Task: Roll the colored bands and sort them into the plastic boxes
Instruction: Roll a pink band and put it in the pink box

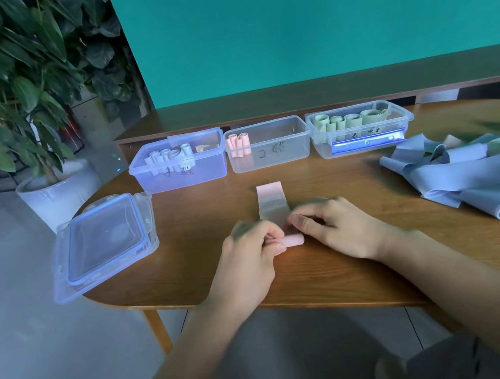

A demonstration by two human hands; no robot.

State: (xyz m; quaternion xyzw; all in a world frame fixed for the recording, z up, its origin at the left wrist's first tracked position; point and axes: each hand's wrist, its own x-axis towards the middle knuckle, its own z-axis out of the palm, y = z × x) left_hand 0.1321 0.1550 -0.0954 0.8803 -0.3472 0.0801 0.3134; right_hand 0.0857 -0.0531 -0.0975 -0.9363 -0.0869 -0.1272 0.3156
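At far left we have the loose lids (105, 241), then the three plastic boxes along the far edge: the blue box (182, 173) with pale rolls, the middle box (269, 151) with pink rolls, the right box (360, 138) with green ones. In the near middle our left hand (251, 250) curls round the rolled end of the pink band (293, 240), thumb and fingertips pinching it; our right hand (337, 228) pinches the same roll from the other side. The band's flat tail (271, 199) runs away across the table (222, 276). It looks light, soft and springy, so we judge it wants firm pressure at both roll ends. Unrolled bands (464, 172) lie heaped at right.
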